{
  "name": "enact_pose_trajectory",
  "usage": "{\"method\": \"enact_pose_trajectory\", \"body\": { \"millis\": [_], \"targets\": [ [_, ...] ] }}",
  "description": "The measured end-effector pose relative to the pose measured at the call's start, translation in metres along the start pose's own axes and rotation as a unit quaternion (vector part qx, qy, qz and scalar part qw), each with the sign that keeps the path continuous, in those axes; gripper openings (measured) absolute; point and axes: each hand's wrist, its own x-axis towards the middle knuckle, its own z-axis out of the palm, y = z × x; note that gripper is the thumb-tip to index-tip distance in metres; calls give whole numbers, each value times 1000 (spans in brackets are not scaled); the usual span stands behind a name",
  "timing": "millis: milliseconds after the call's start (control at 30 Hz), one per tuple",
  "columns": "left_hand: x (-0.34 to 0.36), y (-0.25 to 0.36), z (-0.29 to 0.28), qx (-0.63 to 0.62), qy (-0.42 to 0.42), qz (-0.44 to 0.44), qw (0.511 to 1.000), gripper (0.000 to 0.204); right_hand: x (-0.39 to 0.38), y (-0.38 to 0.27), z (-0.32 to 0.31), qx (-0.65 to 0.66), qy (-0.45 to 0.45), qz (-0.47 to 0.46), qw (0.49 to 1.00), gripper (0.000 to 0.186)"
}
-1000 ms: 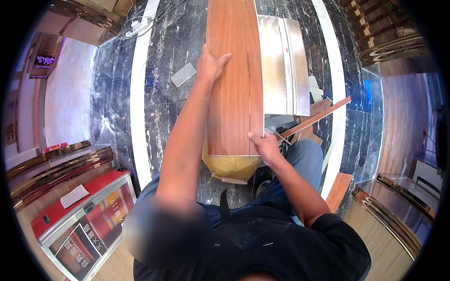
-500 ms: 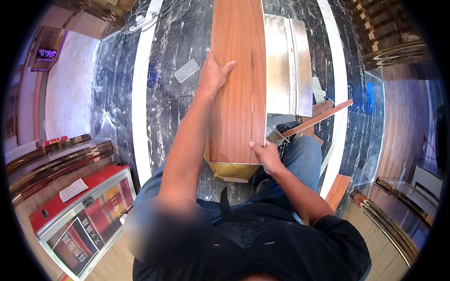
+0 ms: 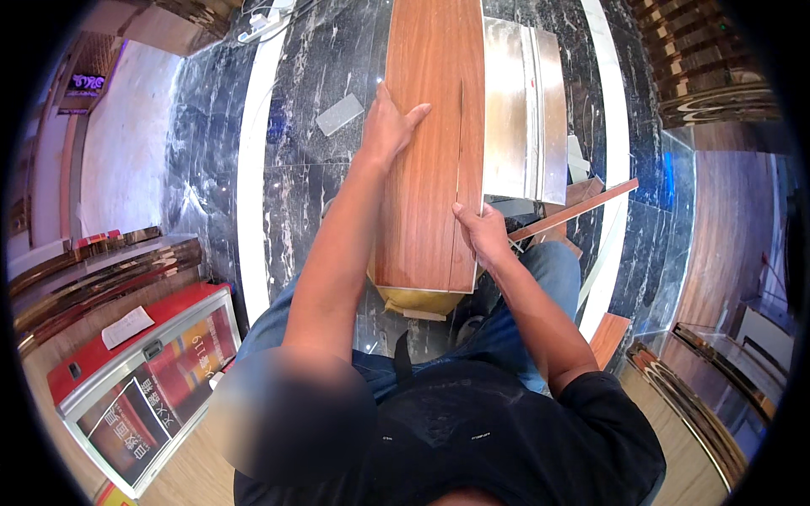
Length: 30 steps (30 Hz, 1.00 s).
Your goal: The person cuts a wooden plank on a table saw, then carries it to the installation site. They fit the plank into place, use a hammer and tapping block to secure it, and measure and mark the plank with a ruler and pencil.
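Note:
A long reddish-brown wooden plank (image 3: 426, 135) lies lengthwise ahead of me, its near end resting on a yellow rounded support (image 3: 422, 299). A narrow strip (image 3: 472, 126) runs along the plank's right side, split from it by a thin line. My left hand (image 3: 390, 126) lies flat on the plank's left edge, fingers spread. My right hand (image 3: 483, 234) pinches the right edge of the narrow strip near the plank's near end. My knees in blue jeans sit on either side.
A shiny metal sheet (image 3: 523, 110) lies right of the plank on the dark marble floor (image 3: 312, 194). A thin wooden slat (image 3: 574, 209) angles off to the right. A small grey card (image 3: 340, 114) lies on the left. A red display case (image 3: 143, 371) stands at lower left.
My left hand has slid down the plank's left edge toward me. My right hand has shifted slightly along the right edge. The plank looks a little further forward.

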Motion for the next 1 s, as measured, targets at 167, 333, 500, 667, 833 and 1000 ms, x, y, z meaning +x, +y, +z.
{"method": "enact_pose_trajectory", "body": {
  "millis": [167, 333, 500, 667, 833, 1000],
  "targets": [
    [-12, 2, -1, 0, -14, -6, 1000, 107, 0, 21, -5, 22, 5, -14, 1000, 25],
    [-11, 1, 2, -28, -34, -5, 999, 100, -5, 35, -18, 15, 5, -2, 1000, 25],
    [57, 3, -2, -55, -17, 6, 998, 96, -15, 26, -1, 4, 11, -7, 1000, 20],
    [60, 7, 5, -80, -15, -16, 997, 93, -17, 35, -7, -1, 9, -17, 1000, 19],
    [45, 8, 4, -67, -18, -7, 998, 93, -23, 54, -7, 43, 9, -49, 998, 20],
    [31, 2, 1, -78, -25, -21, 996, 95, -39, 47, -13, 12, -20, 10, 1000, 24]
  ]
}}
